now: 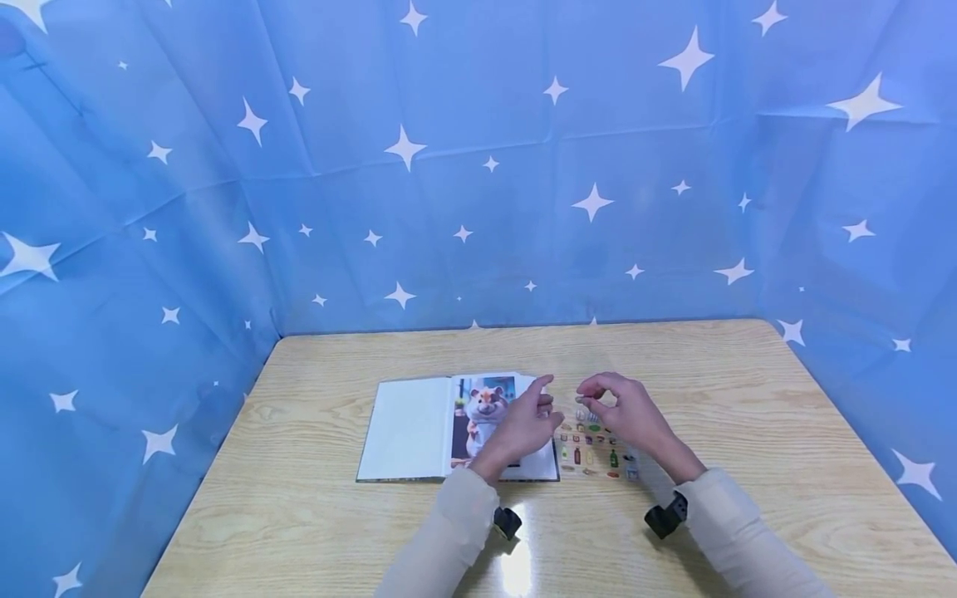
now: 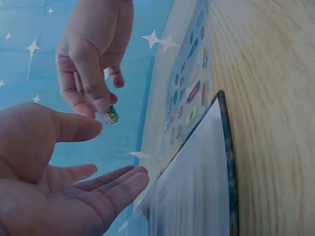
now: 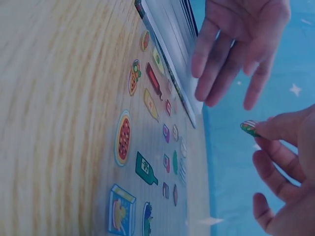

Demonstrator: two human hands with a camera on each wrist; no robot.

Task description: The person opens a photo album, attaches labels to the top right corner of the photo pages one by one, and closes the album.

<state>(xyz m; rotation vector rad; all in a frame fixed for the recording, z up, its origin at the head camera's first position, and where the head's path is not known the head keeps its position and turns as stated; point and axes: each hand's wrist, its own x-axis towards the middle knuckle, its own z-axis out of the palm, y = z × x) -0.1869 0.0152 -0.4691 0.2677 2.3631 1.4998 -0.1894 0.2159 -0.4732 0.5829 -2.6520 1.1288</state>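
Bare pale wooden counter (image 1: 748, 390) right and front; open white book (image 1: 419, 428) and clear sticker sheet (image 1: 594, 453) block centre.

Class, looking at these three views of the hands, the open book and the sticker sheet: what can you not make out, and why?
- Peeled sticker: its picture is too small, part covered by the right hand.
- Book right page: head view, part hidden by the left hand.
- Sticker sheet: cut off by the bottom edge, right wrist view.

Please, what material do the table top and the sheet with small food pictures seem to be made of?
The pale wooden table top looks like wood or wood-look laminate: grain lines, with a glossy glare spot. The clear sticker sheet seems to be thin transparent plastic film, since the grain shows through between its printed stickers.
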